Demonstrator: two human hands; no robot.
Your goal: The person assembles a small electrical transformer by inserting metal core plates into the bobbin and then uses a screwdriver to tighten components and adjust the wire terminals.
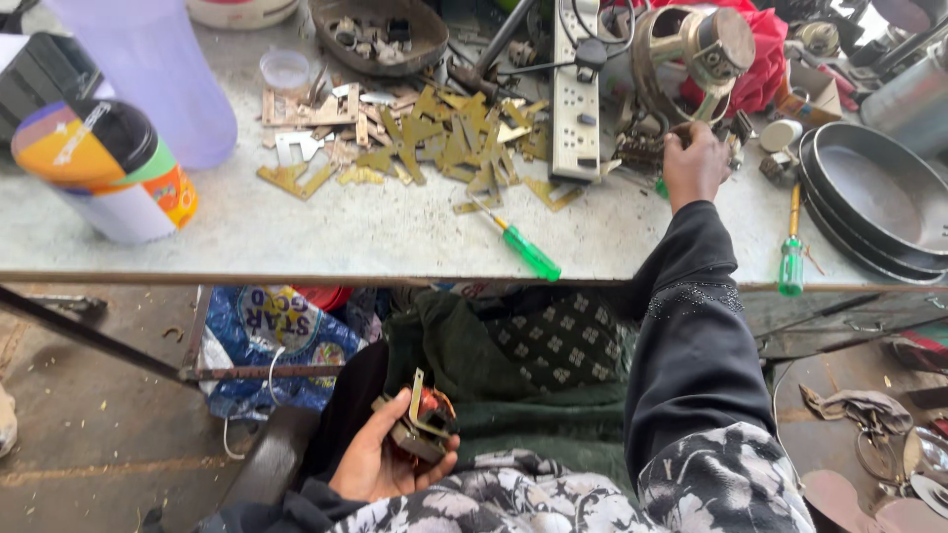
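Fingers point(441, 456) of the left hand point(380, 462) curl around a small motor part point(420, 422) with copper wire, held low over the lap. Fingers of the right hand point(693, 163) are closed on something small up on the bench point(296, 232); I cannot tell what. Near it lie brass pieces point(434, 148), a white power strip point(576, 94) and a green screwdriver point(523, 247).

Left hand point(380, 459) cupped, right hand point(694, 166) outstretched

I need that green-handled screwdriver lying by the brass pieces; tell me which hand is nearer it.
Right. The right hand is up on the table, beside the screwdriver; the left hand is down in the lap, holding a small motor part.
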